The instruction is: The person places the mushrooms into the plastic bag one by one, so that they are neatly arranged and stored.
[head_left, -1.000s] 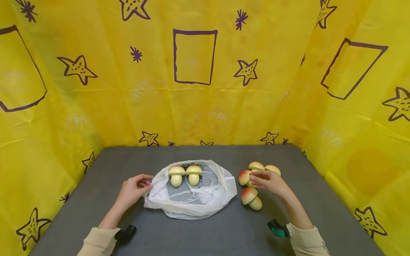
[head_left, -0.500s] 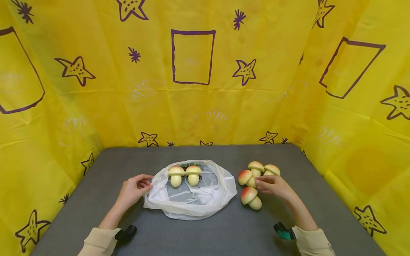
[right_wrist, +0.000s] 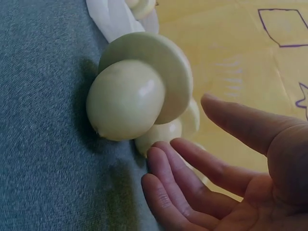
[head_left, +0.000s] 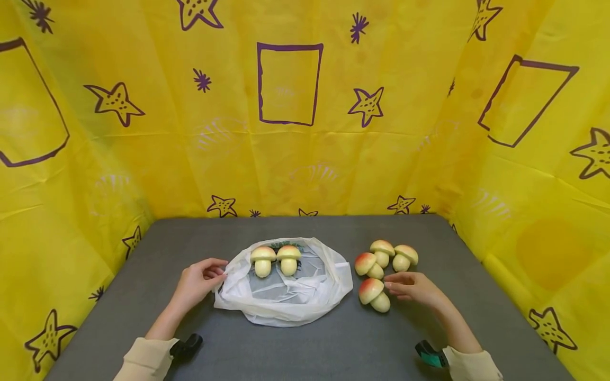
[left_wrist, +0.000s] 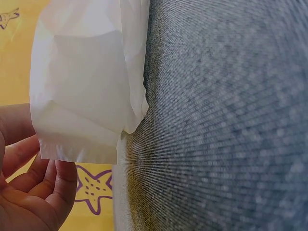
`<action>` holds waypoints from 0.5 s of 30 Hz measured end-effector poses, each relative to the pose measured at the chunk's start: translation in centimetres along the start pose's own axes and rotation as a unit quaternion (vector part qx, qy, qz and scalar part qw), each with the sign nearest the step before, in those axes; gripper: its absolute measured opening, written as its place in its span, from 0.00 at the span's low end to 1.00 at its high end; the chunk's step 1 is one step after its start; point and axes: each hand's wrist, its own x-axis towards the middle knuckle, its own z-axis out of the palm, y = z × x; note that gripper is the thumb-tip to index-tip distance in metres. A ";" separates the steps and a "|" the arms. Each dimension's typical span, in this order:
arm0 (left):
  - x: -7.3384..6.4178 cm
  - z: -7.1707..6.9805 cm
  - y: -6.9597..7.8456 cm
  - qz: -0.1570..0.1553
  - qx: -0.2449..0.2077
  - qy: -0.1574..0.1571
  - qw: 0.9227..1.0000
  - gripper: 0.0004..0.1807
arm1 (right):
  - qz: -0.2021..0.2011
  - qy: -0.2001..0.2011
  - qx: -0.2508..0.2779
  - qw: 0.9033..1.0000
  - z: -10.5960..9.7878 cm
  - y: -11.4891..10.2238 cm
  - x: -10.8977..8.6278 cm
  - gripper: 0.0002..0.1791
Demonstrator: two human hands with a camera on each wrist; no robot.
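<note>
A white plastic bag (head_left: 274, 313) lies with its mouth spread wide on the dark table. Two toy mushrooms, a left one (head_left: 262, 261) and a right one (head_left: 288, 260), sit side by side in it. My left hand (head_left: 196, 284) holds the bag's left edge between thumb and fingers; in the left wrist view the white plastic (left_wrist: 86, 82) hides part of them. Right of the bag, the nearest loose mushroom (head_left: 374, 295) lies tilted with its red-tinted cap to the left. Close beside it is my right hand (head_left: 415, 289), fingers extended and thumb apart, holding nothing.
Behind the nearest mushroom are three more: one with a reddish cap (head_left: 368, 265), one at the back (head_left: 382, 253) and one at the right (head_left: 405, 257). Yellow cloth (head_left: 295, 174) with purple drawings walls the table (head_left: 305, 354) at the back and sides.
My right hand has drawn back from the rear mushrooms, toward me and to the right, and is now beside the nearest one. The left hand, bag and mushrooms have stayed in place.
</note>
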 end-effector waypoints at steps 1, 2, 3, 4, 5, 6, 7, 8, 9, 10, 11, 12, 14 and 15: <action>0.0 0.0 0.0 0.001 0.000 0.000 1.000 0.14 | -0.005 -0.006 -0.002 1.000 0.0 0.1 -0.1 0.27; 0.0 0.0 0.0 0.001 -0.001 -0.001 1.000 0.14 | -0.004 -0.009 -0.003 1.000 -0.1 0.2 -0.1 0.27; 0.0 0.0 0.0 0.002 -0.001 -0.001 1.000 0.14 | -0.005 -0.013 -0.005 1.000 -0.1 0.2 -0.1 0.27; 0.0 0.0 0.0 0.002 -0.001 -0.001 1.000 0.14 | -0.004 -0.017 -0.007 1.000 -0.1 0.2 -0.2 0.27; 0.0 0.0 0.0 0.002 -0.001 -0.001 1.000 0.14 | -0.004 -0.021 -0.007 1.000 -0.1 0.2 -0.2 0.28; -0.1 0.0 0.0 0.002 -0.001 -0.001 1.000 0.14 | -0.002 -0.024 -0.008 1.000 -0.1 0.3 -0.2 0.28; -0.1 0.0 0.0 0.002 -0.001 -0.001 1.000 0.14 | -0.001 -0.028 -0.009 1.000 0.0 0.3 -0.2 0.28; -0.1 0.0 0.0 0.001 0.000 -0.002 1.000 0.14 | 0.001 -0.031 -0.009 0.999 0.0 0.3 -0.2 0.28; -0.1 0.0 -0.1 0.001 0.000 -0.002 1.000 0.14 | 0.000 -0.035 -0.009 0.999 0.0 0.3 -0.2 0.28; -0.1 0.0 -0.1 -0.001 0.001 -0.002 1.000 0.14 | 0.002 -0.037 -0.007 0.999 0.1 0.3 -0.1 0.28; -0.1 0.0 -0.1 -0.001 0.001 -0.002 1.000 0.14 | 0.003 -0.038 -0.006 0.999 0.1 0.3 -0.1 0.29; -0.1 0.1 -0.1 -0.002 0.000 -0.003 1.000 0.14 | 0.005 -0.038 -0.005 0.999 0.2 0.3 -0.1 0.29; 0.0 0.1 -0.1 -0.002 0.001 -0.004 1.000 0.14 | 0.007 -0.038 -0.004 0.999 0.3 0.3 -0.1 0.29; 0.0 0.1 -0.1 -0.003 0.001 -0.004 1.000 0.14 | 0.006 -0.039 -0.005 0.999 0.3 0.3 -0.1 0.29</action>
